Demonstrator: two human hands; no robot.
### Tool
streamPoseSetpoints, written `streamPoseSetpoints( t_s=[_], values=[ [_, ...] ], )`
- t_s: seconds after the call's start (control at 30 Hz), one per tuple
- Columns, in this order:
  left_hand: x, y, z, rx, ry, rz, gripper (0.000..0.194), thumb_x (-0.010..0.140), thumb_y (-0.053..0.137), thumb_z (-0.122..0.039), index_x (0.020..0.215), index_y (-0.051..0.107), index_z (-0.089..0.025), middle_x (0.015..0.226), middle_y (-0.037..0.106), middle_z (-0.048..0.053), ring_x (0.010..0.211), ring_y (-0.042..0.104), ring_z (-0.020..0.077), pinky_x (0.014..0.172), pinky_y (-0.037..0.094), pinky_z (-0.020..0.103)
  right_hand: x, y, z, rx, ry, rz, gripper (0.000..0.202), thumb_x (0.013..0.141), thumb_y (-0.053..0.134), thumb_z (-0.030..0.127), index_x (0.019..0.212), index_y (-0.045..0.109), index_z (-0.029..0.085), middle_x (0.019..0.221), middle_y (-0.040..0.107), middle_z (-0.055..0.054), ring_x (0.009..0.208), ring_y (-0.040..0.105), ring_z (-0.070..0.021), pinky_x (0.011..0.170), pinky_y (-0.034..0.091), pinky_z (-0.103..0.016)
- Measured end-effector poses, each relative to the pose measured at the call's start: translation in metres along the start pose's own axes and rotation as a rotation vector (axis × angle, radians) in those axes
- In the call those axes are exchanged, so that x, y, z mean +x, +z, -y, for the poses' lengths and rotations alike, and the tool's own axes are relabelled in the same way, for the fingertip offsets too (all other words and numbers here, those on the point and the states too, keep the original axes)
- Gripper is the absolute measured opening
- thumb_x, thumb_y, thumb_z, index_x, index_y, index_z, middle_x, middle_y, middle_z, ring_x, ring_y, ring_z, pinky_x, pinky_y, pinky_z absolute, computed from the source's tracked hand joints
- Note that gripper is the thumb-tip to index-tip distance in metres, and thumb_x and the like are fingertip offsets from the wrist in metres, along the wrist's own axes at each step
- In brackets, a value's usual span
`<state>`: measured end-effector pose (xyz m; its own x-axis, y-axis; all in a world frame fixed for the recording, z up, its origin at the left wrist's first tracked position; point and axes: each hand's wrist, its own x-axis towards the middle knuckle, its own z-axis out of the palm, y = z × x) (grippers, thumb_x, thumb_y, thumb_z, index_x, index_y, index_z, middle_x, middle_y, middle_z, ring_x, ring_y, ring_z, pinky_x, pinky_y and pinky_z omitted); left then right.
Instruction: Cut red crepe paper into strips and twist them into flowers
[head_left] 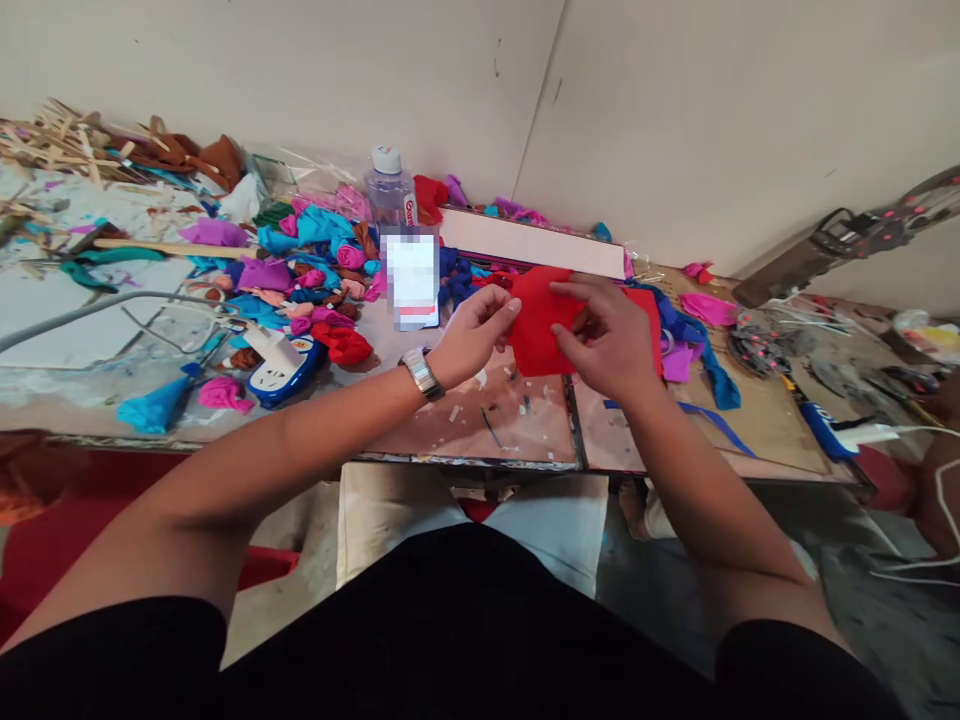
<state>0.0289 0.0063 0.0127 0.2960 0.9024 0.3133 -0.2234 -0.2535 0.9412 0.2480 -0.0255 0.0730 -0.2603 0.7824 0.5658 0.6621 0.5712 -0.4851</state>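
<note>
A piece of red cloth [534, 325] is in front of me above the worktable. At its left edge, my left hand [480, 338] is closed, thumb and fingertips pinched on the cloth. My right hand [611, 335] lies over the cloth's right part with thumb and index finger apart; whether any of its fingers grip the fabric is hard to see. More red cloth [649, 305] shows behind the right hand. A phone [412, 280] with a lit screen stands just left of my hands, and a long pale strip-shaped box [532, 240] lies behind them.
Bunched colourful cloth pieces [322, 225] and a bottle [390, 195] crowd the left and back. A power strip [283, 370] with a cable sits near the front edge, green-handled pliers [112, 258] further left. On the right are a blue ribbon [720, 425] and a dark stand [795, 265].
</note>
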Motion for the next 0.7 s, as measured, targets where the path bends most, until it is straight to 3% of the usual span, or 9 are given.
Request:
streamPoseSetpoints(
  t_s=[0.07, 0.2, 0.33, 0.47, 0.63, 0.7],
  values=[
    [-0.005, 0.010, -0.013, -0.069, -0.080, 0.096, 0.051, 0.103, 0.070, -0.068, 0.092, 0.058, -0.019, 0.078, 0.056, -0.003, 0.066, 0.056, 0.0088, 0.064, 0.051, 0.024, -0.016, 0.005, 0.004, 0.116, 0.014, 0.064, 0.054, 0.092, 0.075, 0.038, 0.146, 0.072, 0.035, 0.145, 0.075, -0.010, 0.068, 0.068, -0.0168, 0.059, 0.061, -0.036],
    [-0.025, 0.023, -0.028, -0.142, -0.116, 0.119, 0.064, 0.093, 0.074, -0.081, 0.092, 0.060, -0.018, 0.080, 0.060, -0.001, 0.069, 0.059, 0.0101, 0.067, 0.053, 0.026, -0.037, 0.017, 0.012, 0.346, 0.042, 0.166, 0.059, 0.103, 0.063, 0.030, 0.162, 0.058, 0.031, 0.112, 0.082, -0.005, 0.056, 0.060, -0.0112, 0.052, 0.053, -0.028],
    [-0.050, 0.025, -0.034, -0.012, -0.044, 0.143, 0.058, 0.091, 0.083, -0.072, 0.091, 0.062, -0.018, 0.079, 0.065, 0.000, 0.072, 0.061, 0.0119, 0.070, 0.051, 0.027, -0.051, 0.022, 0.030, 0.313, -0.039, 0.172, 0.063, 0.103, 0.066, 0.024, 0.164, 0.054, 0.032, 0.120, 0.081, -0.007, 0.061, 0.063, -0.0118, 0.057, 0.055, -0.029],
    [-0.074, 0.024, -0.037, 0.014, -0.027, 0.076, 0.048, 0.094, 0.083, -0.064, 0.093, 0.068, -0.018, 0.084, 0.068, 0.001, 0.075, 0.060, 0.0134, 0.073, 0.051, 0.027, -0.062, 0.018, 0.052, 0.299, -0.055, 0.189, 0.062, 0.102, 0.070, 0.023, 0.161, 0.056, 0.034, 0.106, 0.079, -0.002, 0.057, 0.059, -0.0105, 0.057, 0.054, -0.028],
    [-0.098, 0.021, -0.040, -0.213, -0.133, 0.103, 0.034, 0.094, 0.087, -0.050, 0.097, 0.077, -0.018, 0.090, 0.073, 0.002, 0.083, 0.065, 0.0149, 0.080, 0.055, 0.028, -0.073, 0.017, 0.058, 0.418, -0.031, 0.204, 0.057, 0.099, 0.083, 0.038, 0.152, 0.061, 0.034, 0.140, 0.073, -0.008, 0.055, 0.056, -0.0048, 0.053, 0.053, -0.027],
    [-0.105, 0.018, -0.039, -0.317, -0.213, 0.145, 0.030, 0.095, 0.086, -0.048, 0.104, 0.080, -0.019, 0.096, 0.076, 0.004, 0.087, 0.068, 0.0159, 0.083, 0.057, 0.029, -0.076, 0.018, 0.057, 0.444, -0.037, 0.182, 0.048, 0.100, 0.083, 0.039, 0.145, 0.066, 0.032, 0.142, 0.071, -0.008, 0.058, 0.058, -0.0051, 0.053, 0.054, -0.027]
  ],
)
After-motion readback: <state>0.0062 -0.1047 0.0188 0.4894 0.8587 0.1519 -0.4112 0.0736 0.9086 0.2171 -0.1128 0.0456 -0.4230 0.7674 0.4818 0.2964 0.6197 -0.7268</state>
